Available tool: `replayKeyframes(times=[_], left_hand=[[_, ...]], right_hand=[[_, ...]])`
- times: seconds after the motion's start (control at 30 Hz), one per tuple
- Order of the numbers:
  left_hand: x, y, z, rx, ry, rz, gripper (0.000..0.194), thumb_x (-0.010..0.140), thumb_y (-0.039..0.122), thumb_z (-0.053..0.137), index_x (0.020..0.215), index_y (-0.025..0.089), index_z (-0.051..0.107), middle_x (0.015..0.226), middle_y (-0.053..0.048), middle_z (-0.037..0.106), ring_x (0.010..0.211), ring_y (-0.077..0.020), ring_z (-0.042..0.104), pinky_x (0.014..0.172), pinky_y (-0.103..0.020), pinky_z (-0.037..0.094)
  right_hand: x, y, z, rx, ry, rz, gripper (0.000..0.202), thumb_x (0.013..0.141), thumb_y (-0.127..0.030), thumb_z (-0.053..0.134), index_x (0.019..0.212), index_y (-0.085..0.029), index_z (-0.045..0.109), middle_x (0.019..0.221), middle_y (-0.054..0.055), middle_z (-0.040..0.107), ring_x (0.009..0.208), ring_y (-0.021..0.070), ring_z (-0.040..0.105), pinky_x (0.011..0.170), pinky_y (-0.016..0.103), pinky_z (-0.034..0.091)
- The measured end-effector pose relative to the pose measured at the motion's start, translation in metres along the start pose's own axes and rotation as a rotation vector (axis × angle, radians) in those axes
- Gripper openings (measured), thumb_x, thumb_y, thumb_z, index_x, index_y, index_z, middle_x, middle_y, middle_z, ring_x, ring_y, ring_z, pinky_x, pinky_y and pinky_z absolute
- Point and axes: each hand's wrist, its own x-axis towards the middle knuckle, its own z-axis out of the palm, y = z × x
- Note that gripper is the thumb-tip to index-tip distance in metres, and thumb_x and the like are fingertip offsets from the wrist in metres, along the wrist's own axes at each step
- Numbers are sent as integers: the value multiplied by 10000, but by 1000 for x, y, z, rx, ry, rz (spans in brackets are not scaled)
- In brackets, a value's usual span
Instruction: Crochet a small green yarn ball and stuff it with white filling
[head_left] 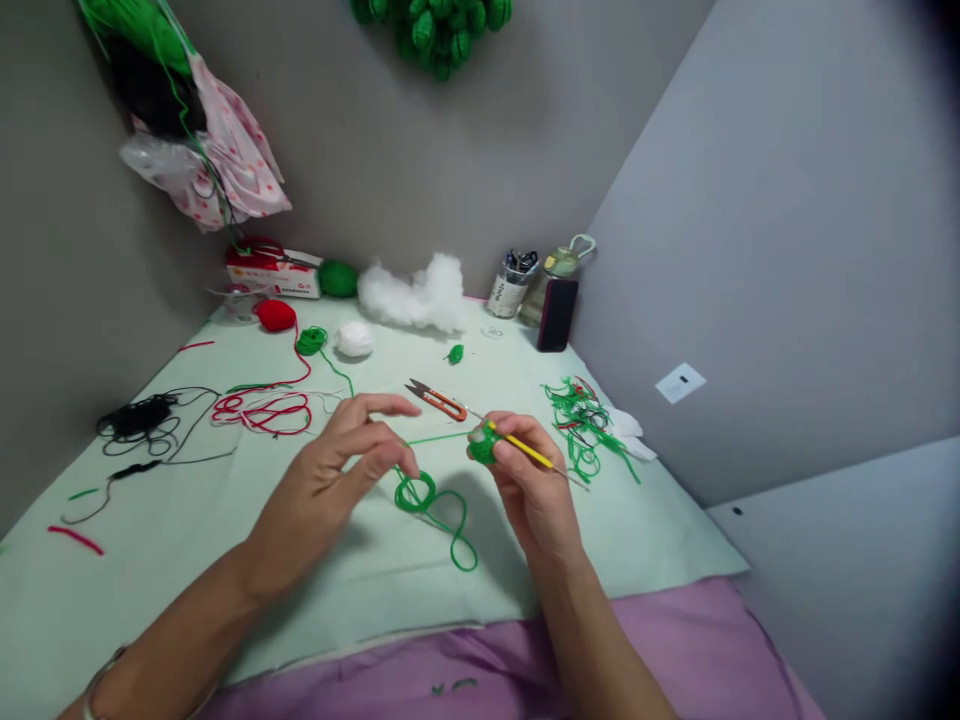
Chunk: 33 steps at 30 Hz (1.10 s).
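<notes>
My right hand (536, 470) is closed on a crochet hook (529, 450) with a yellow grip and on a small round green crochet piece (482, 445), pinched between thumb and fingers. Whitish material shows at the top of the piece. From it a taut strand of green yarn (439, 438) runs left to my left hand (341, 460), whose fingers are curved, with the index raised and the thumb near another fingertip. The yarn drops below these fingers to a loose green coil (416, 492) on the table. Exactly how the fingers grip the strand is partly hidden.
Orange thread snips (439, 399) lie just beyond my hands. Behind are white stuffing (416, 295), a white ball (354, 339) and a red yarn ball (276, 315). Yarn scraps (577, 415) and a leaning phone (558, 316) are right; black yarn (139, 422) lies left.
</notes>
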Motion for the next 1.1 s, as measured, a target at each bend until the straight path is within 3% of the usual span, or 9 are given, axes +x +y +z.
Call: replayKeyframes(times=[0.17, 0.27, 0.37, 0.43, 0.57, 0.73, 0.87, 0.97, 1.1], left_hand=[[3, 21, 7, -916, -17, -187, 458, 1001, 374, 608, 573, 213, 583, 576, -5, 517, 831, -206, 692, 759, -302, 620], [13, 28, 11, -1096, -13, -217, 374, 986, 466, 638, 711, 213, 657, 445, 67, 326, 556, -152, 612, 637, -265, 630], [23, 19, 16, -970, 142, -33, 484, 1005, 629, 511, 1073, 202, 729, 538, 61, 520, 621, -153, 674, 929, -387, 636], [25, 7, 21, -734, 298, 270, 476, 996, 618, 528, 1228, 237, 694, 934, -25, 747, 1065, -219, 732, 1176, -469, 477], [19, -20, 27, 270, 261, 714, 131, 926, 365, 709, 928, 236, 695, 1243, -74, 712, 1486, -337, 458, 1293, -585, 206], [12, -36, 29, 721, 313, 645, 122, 952, 347, 682, 1000, 236, 697, 1009, -75, 707, 1309, -342, 576, 1262, -686, 146], [8, -35, 38, 578, 265, 586, 624, 943, 455, 706, 1475, 183, 524, 1091, -105, 677, 1023, -248, 640, 1008, -459, 547], [4, -32, 47, 451, 265, 534, 800, 923, 368, 757, 1608, 244, 363, 1094, -62, 690, 753, -155, 579, 754, -303, 584], [2, -30, 52, 382, 271, 483, 856, 927, 229, 744, 1646, 293, 285, 1067, -31, 742, 859, -171, 645, 804, -294, 583]], right_hand=[[-14, 17, 16, 73, 8, 56, 165, 696, -287, 913, 763, -242, 769, 941, 0, 692, 861, 138, 628, 779, 265, 497], [-18, 21, 21, 114, 38, 105, 180, 707, -307, 911, 789, -240, 766, 962, 4, 701, 837, 138, 641, 752, 271, 505], [-19, 19, 23, 153, 59, 93, 191, 720, -318, 907, 804, -240, 755, 983, 3, 701, 832, 146, 668, 745, 285, 529], [-20, 18, 24, 167, 57, 79, 193, 730, -323, 902, 810, -239, 748, 978, 0, 695, 826, 146, 678, 735, 284, 538], [-21, 18, 28, 178, 77, 82, 195, 754, -333, 888, 834, -237, 739, 960, -5, 685, 811, 134, 675, 719, 258, 545], [-20, 16, 31, 194, 138, 22, 199, 763, -343, 883, 862, -252, 736, 961, -19, 672, 822, 137, 693, 757, 265, 562], [-21, 18, 32, 170, 164, -4, 211, 761, -358, 886, 868, -251, 738, 957, -16, 681, 815, 130, 679, 772, 265, 548], [-22, 22, 32, 159, 169, -5, 210, 771, -372, 879, 878, -255, 743, 958, -13, 691, 829, 131, 671, 773, 260, 530], [-22, 24, 32, 153, 168, -33, 173, 784, -351, 871, 876, -262, 754, 955, -9, 709, 873, 133, 654, 791, 251, 517]])
